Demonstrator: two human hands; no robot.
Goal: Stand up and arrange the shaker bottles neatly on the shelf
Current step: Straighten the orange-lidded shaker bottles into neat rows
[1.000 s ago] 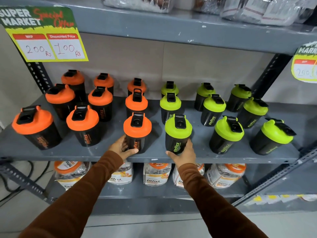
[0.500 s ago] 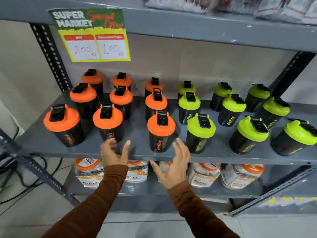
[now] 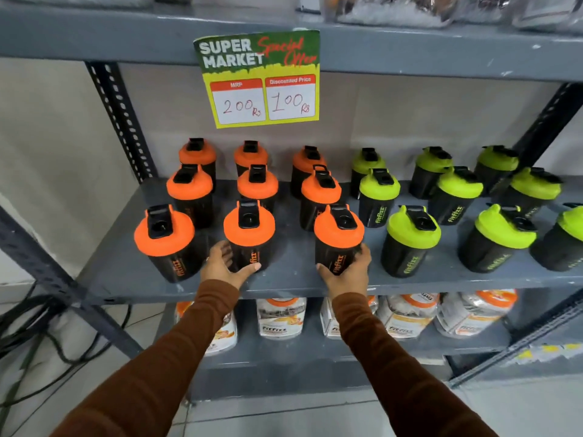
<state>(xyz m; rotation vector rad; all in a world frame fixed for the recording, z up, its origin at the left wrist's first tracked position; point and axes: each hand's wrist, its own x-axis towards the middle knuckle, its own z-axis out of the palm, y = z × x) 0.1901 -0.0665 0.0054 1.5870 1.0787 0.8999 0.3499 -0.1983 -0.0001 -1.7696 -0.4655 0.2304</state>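
Two hands on front-row orange-lidded shaker bottles, grey shelf (image 3: 284, 279). Left hand (image 3: 220, 266) cupped round base of middle orange bottle (image 3: 249, 236); right hand (image 3: 347, 272) wrapped round next orange bottle (image 3: 338, 239). Both bottles upright, long axis vertical, lids up, black flip caps toward back wall. Half second ago hands open, free of bottles; second ago right hand gripped green-lidded bottle (image 3: 410, 241), now free, standing just right.

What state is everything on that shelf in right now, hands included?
Orange shakers: upright, lids shut.
Green shakers: upright, lids shut.
Left hand: grip on middle front orange shaker.
Right hand: grip on right front orange shaker.
Price sign: hanging from upper shelf.
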